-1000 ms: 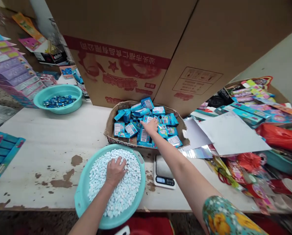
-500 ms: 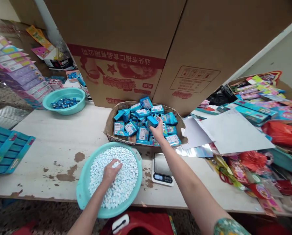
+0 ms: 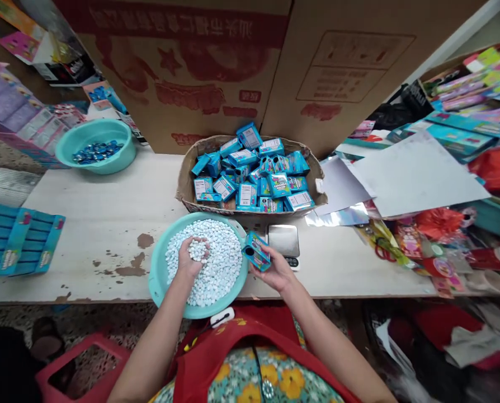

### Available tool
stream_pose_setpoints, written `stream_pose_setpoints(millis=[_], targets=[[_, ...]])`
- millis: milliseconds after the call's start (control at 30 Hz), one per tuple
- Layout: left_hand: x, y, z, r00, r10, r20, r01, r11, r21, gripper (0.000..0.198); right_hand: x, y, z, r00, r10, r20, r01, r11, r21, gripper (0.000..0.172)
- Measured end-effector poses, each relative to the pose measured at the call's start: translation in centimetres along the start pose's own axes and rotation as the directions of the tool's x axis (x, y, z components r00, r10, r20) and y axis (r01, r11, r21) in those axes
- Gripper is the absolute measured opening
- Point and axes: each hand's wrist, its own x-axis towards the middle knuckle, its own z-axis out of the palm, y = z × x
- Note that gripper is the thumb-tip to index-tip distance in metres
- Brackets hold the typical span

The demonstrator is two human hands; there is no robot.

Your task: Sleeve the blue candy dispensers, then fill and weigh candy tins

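Observation:
My left hand [image 3: 190, 258] is cupped palm-up over the teal basin [image 3: 156, 274], holding a scoop of small white candies [image 3: 216, 263]. My right hand [image 3: 274, 270] grips a small blue box [image 3: 256, 251] at the basin's right rim, its open end turned toward the candies. Behind the basin, a shallow cardboard tray [image 3: 185, 179] is heaped with more of the same blue boxes [image 3: 250, 173].
A small digital scale [image 3: 284, 242] sits right of the basin. A second teal bowl [image 3: 94, 146] of blue pieces stands far left, blue trays [image 3: 15, 240] at the left edge. Large cardboard cartons [image 3: 250, 67] wall the back; papers and packaging [image 3: 418, 179] clutter the right.
My right hand picked a blue box from the tray and brought it back to the basin's rim. My left hand turned palm-up, lifting a handful of candies. The view tilted down.

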Motion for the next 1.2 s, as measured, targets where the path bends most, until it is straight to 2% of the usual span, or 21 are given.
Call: stream_pose_setpoints(millis=[133, 200, 300, 367, 500, 567, 633, 700, 800, 867, 900, 967, 1067, 1133, 1200], targets=[[0.9, 0.0, -0.1, 0.999, -0.041, -0.001, 0.041, 0.997, 0.071, 0.017, -1.1, 2.9, -4.4, 0.973, 0.209, -0.098, -0.198, 0.974, 0.112, 0.017], [1.4, -0.1, -0.1, 0.999, -0.042, -0.018, 0.044, 0.992, 0.115, 0.015, -1.1, 3.9, -6.0, 0.958, 0.217, -0.187, -0.197, 0.973, 0.118, 0.017], [2.0, -0.1, 0.2, 0.999, -0.037, -0.038, 0.043, 0.987, 0.158, 0.015, -0.6, 4.8, -7.4, 0.940, 0.114, -0.321, -0.089, 0.992, 0.090, 0.010], [2.1, 0.0, 0.5, 0.999, -0.036, -0.035, 0.042, 0.984, 0.172, 0.016, -0.3, 4.9, -7.8, 0.927, 0.058, -0.371, -0.027, 0.996, 0.086, 0.014], [1.6, 0.5, 1.4, 0.998, -0.058, -0.003, 0.058, 0.983, 0.174, 0.016, -0.5, 5.1, -8.2, 0.902, -0.091, -0.422, 0.130, 0.989, 0.066, 0.044], [1.3, 0.5, 1.7, 0.999, -0.047, 0.005, 0.045, 0.988, 0.150, 0.017, -0.7, 5.3, -8.3, 0.905, -0.174, -0.388, 0.186, 0.983, -0.007, 0.062], [0.9, 0.4, 1.9, 0.999, -0.046, 0.007, 0.044, 0.991, 0.130, 0.018, -0.7, 5.7, -8.6, 0.908, -0.285, -0.307, 0.243, 0.955, -0.168, 0.080], [0.5, 0.2, 2.1, 0.996, -0.086, -0.015, 0.087, 0.989, 0.121, 0.020, -0.4, 5.9, -9.0, 0.887, -0.407, -0.215, 0.304, 0.869, -0.391, 0.086], [-0.2, -0.1, 2.1, 0.990, -0.142, -0.022, 0.143, 0.986, 0.080, 0.024, 0.6, 5.9, -9.8, 0.844, -0.521, -0.123, 0.307, 0.659, -0.687, 0.069], [-0.4, -0.3, 2.0, 0.993, -0.108, 0.050, 0.107, 0.994, 0.032, 0.026, 1.3, 5.9, -10.3, 0.789, -0.611, -0.061, 0.309, 0.482, -0.820, 0.060], [-0.4, -0.3, 2.0, 0.993, -0.089, 0.083, 0.088, 0.996, 0.014, 0.027, 1.5, 5.8, -10.5, 0.754, -0.657, -0.019, 0.323, 0.396, -0.860, 0.059], [-0.3, -0.5, 1.7, 0.994, -0.082, 0.068, 0.082, 0.997, 0.006, 0.027, 1.6, 5.7, -10.7, 0.702, -0.709, 0.065, 0.361, 0.275, -0.891, 0.058], [0.1, -0.5, 1.4, 0.993, -0.117, -0.005, 0.117, 0.993, 0.017, 0.024, 0.4, 5.2, -10.5, 0.679, -0.721, 0.140, 0.364, 0.164, -0.917, 0.048], [0.2, -0.5, 1.3, 0.994, -0.109, 0.027, 0.109, 0.994, -0.003, 0.024, -1.2, 4.5, -9.7, 0.622, -0.764, 0.171, 0.336, 0.063, -0.940, 0.043], [0.2, -0.5, 1.5, 0.994, -0.100, 0.041, 0.101, 0.995, -0.018, 0.023, -3.2, 3.8, -8.0, 0.581, -0.789, 0.200, 0.351, 0.022, -0.936, 0.042]])
